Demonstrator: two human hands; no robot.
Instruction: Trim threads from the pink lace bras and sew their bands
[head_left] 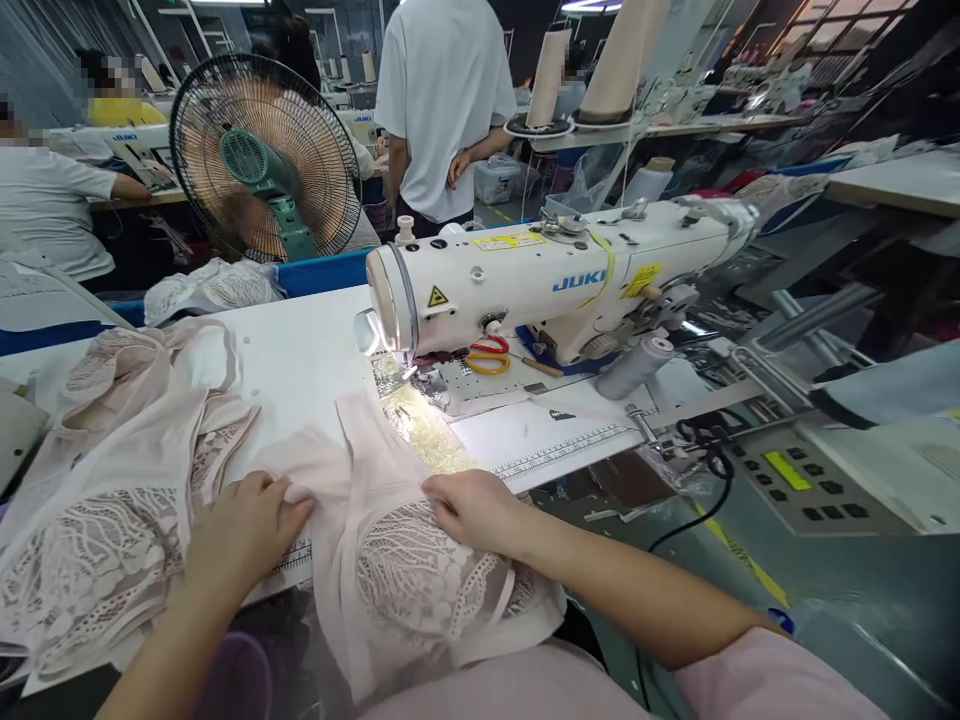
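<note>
My left hand (244, 530) pinches a fold of pale pink lace fabric (409, 585) on the white table (300, 350), fingers closed on its edge. To its right, my right hand (472, 508) grips the same piece, fingers curled over the cloth. The fabric runs from my lap up toward the needle area (409, 375) of a white JUKI sewing machine (555, 280). A heap of more pink lace pieces (112, 480) lies to the left of my left hand.
Red and yellow scissors (487, 355) lie under the machine arm. A control panel (795, 480) sits at right. A green fan (262, 160) stands behind the table. A person in a white shirt (442, 100) stands beyond; others sit at the far left.
</note>
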